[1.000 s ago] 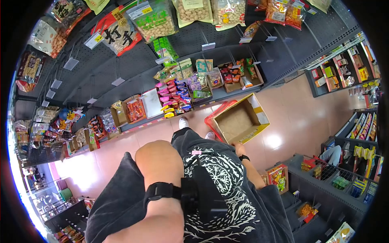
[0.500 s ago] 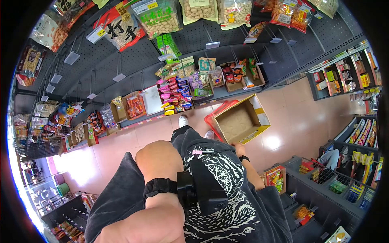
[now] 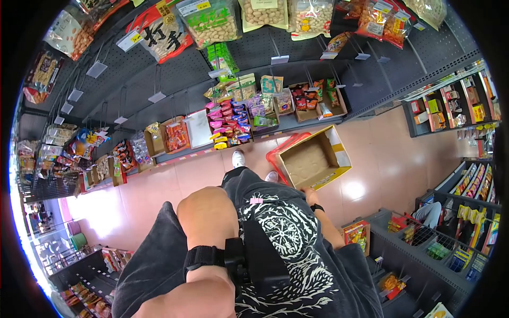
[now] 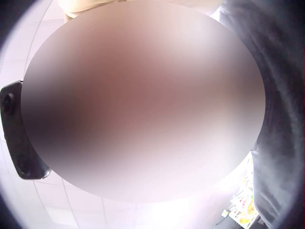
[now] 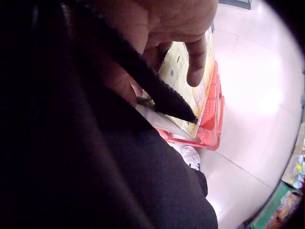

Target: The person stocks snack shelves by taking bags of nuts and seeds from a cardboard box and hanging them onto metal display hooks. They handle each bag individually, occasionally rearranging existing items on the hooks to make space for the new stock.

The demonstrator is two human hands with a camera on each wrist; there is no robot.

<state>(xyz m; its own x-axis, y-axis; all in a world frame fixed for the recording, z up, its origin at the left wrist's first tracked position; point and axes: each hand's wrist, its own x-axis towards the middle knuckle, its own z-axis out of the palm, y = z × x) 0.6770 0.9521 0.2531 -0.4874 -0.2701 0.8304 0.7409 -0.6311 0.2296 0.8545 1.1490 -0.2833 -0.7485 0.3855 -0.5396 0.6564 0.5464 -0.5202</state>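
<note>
My left arm is bent up in front of the chest in the head view, with the left hand (image 3: 185, 301) at the bottom edge and its fingers cut off by the frame. A large blurred patch covers most of the left wrist view and hides that hand's work. Lower right of the middle, my right hand (image 3: 311, 196) holds the near edge of an open cardboard box (image 3: 313, 159), whose bare brown inside shows. The box sits in a red basket (image 3: 277, 159). In the right wrist view, one finger (image 5: 196, 62) lies down the box's printed outer side.
A dark shelf with snack boxes (image 3: 228, 124) runs along the front, and bags of nuts (image 3: 212, 24) hang above it. At the right stands another rack (image 3: 413, 249) with snacks. My white shoes (image 3: 238, 158) are on the pink tiled floor beside the basket.
The left forearm and its wrist camera have shifted slightly left in the head view. My right hand stays at the box edge, and the box remains in place.
</note>
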